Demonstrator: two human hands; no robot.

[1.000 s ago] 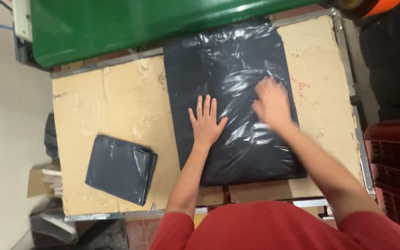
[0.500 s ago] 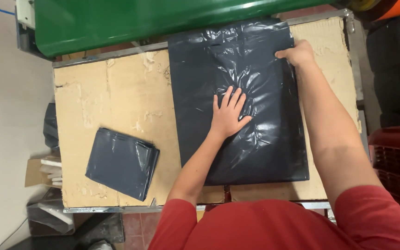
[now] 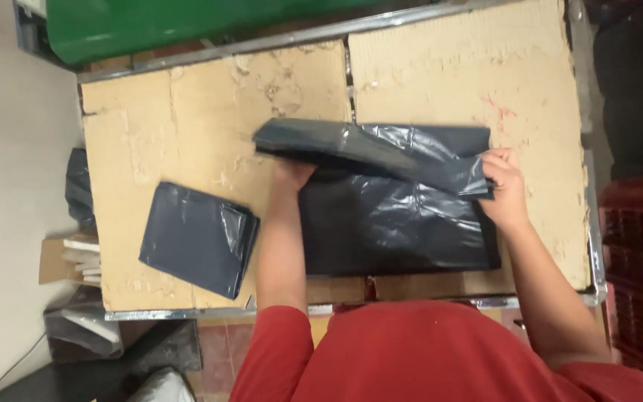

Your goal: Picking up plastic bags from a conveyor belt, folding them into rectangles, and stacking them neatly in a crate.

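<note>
A large dark grey plastic bag (image 3: 392,223) lies on the cardboard-covered table (image 3: 187,134), its far half folded over toward me. My left hand (image 3: 288,179) grips the folded edge at the bag's left end, fingers tucked under the plastic. My right hand (image 3: 504,186) pinches the folded edge at the right end. A folded stack of dark grey bags (image 3: 199,238) rests at the table's near left, apart from both hands.
A green bin (image 3: 187,22) stands beyond the table's far edge. Red crates (image 3: 641,260) sit to the right. Cardboard pieces and dark bags (image 3: 76,260) are stacked on the floor to the left. The table has a metal rim (image 3: 411,304).
The bag lay flat with my left hand pressing its middle and my right hand at its far corner. Both hands have now pulled the far edge toward me, folding the bag in half.
</note>
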